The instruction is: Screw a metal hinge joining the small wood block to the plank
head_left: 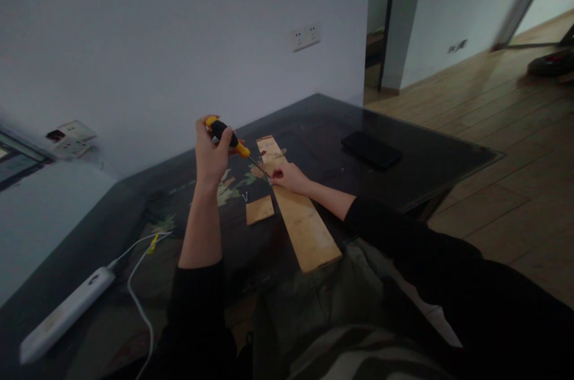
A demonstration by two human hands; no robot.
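My left hand (pixel 213 149) is wrapped round the black and yellow handle of a screwdriver (pixel 227 136). Its shaft slants down to the right, and the tip meets the fingers of my right hand (pixel 288 178). Those fingers are pinched at the left edge of a long wooden board (pixel 305 225); what they hold is too small to make out. A small square piece of wood (pixel 260 210) lies left of the board. Just behind that piece are a few loose screws (pixel 244 196).
The dark glossy table (pixel 314 122) has a floral pattern and stands against the wall. A black phone (pixel 371 149) lies at the right. At the lower left are a white power strip (pixel 67 314) and its white cable (pixel 137 296).
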